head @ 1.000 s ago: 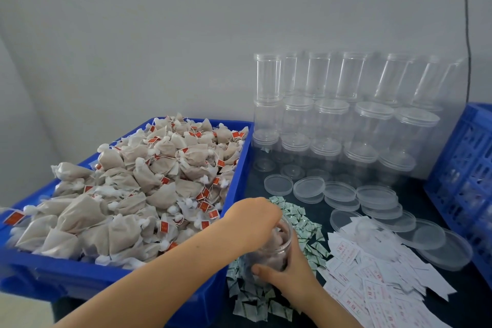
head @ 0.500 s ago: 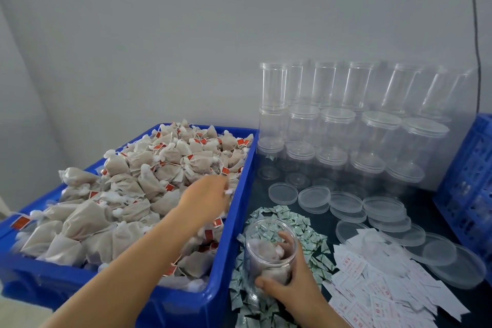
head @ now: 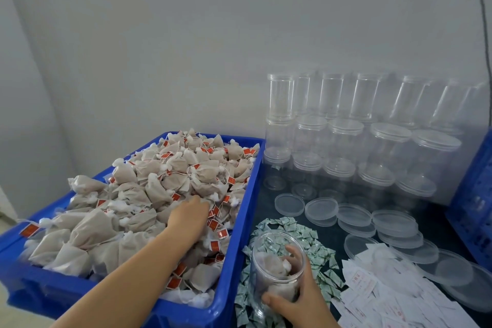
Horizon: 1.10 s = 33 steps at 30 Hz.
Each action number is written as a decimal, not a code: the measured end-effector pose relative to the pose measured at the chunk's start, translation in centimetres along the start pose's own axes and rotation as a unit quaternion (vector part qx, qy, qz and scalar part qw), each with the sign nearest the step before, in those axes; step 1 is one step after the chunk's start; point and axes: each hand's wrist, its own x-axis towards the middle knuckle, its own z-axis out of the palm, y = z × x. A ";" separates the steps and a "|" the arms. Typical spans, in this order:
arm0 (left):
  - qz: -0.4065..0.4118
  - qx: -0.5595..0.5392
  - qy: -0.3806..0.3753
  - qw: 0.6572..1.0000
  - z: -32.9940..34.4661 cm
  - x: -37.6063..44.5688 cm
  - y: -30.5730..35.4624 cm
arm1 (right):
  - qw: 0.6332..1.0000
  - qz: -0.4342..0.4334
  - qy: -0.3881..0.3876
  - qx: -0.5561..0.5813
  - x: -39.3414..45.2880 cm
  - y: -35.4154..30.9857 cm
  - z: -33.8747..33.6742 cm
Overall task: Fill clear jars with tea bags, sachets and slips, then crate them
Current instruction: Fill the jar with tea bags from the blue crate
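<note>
A clear jar (head: 275,269) holding a few tea bags stands tilted on a heap of green-and-white sachets (head: 299,229). My right hand (head: 300,298) grips the jar from its near right side, fingers around the wall. My left hand (head: 190,217) lies palm down on the pile of beige tea bags (head: 149,184) with red tags in the blue bin (head: 247,221). Its fingertips are sunk among the bags, so a grip cannot be made out. White printed slips (head: 386,290) lie to the right of the sachets.
Stacks of empty clear jars (head: 346,141), some lidded, stand against the back wall. Several loose clear lids (head: 354,214) lie in front of them. A blue crate (head: 476,194) stands at the right edge. The dark tabletop (head: 266,200) shows between bin and lids.
My left hand left the jar's mouth, swung left over the bin and now rests on the tea bags. My right hand has kept hold of the jar.
</note>
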 end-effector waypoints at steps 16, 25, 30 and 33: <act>-0.035 -0.011 0.084 0.996 -2.2 0.2 -0.5 | 1.000 0.001 0.009 -0.006 0.2 0.4 0.2; 0.030 -0.223 0.152 0.962 -6.6 -0.5 0.0 | 1.000 0.000 -0.005 0.010 0.3 0.1 0.1; 0.104 -0.334 0.146 0.926 -9.5 -2.9 2.1 | 1.000 -0.009 -0.007 0.014 0.4 0.1 0.0; 0.150 -0.367 0.118 0.911 -10.5 -4.2 3.7 | 1.000 -0.015 -0.005 0.018 0.4 0.3 0.1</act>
